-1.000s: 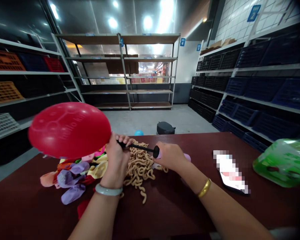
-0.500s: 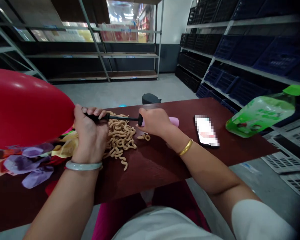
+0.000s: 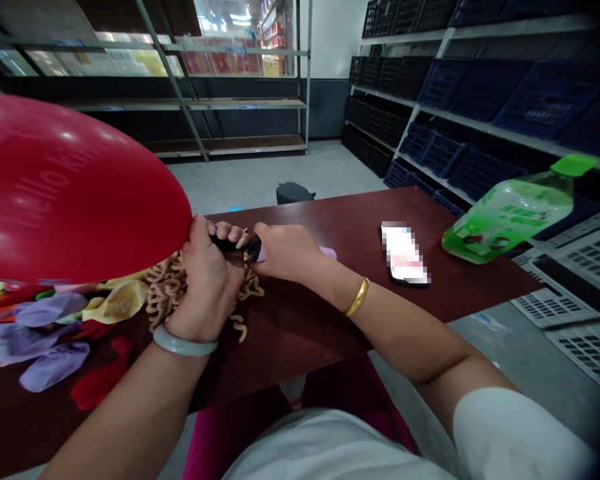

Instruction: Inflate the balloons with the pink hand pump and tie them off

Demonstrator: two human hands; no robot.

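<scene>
My left hand (image 3: pixel 213 277) is closed around the black end of a hand pump (image 3: pixel 253 247), at the neck of a large inflated red balloon (image 3: pixel 85 193). The neck itself is hidden by my fingers. Closed on the pump's pink-purple body (image 3: pixel 329 253) is my right hand (image 3: pixel 290 252), close beside the left. The pump's rod does not show between them. Tan curly strips (image 3: pixel 166 287) lie on the table under and around my left hand. Deflated balloons (image 3: pixel 55 327) in purple, yellow, red and other colours are piled at the left.
On the brown table (image 3: pixel 300 320), a phone (image 3: pixel 405 253) lies right of my hands, and a green-capped bottle (image 3: pixel 515 217) is near the right edge. Shelves (image 3: pixel 250 143) and dark crates (image 3: pixel 485 93) stand behind; white crates (image 3: pixel 575 307) are at the right.
My hands have come together, and the pump's rod between them has gone out of sight. My left hand and the red balloon have moved right. The view has shifted slightly.
</scene>
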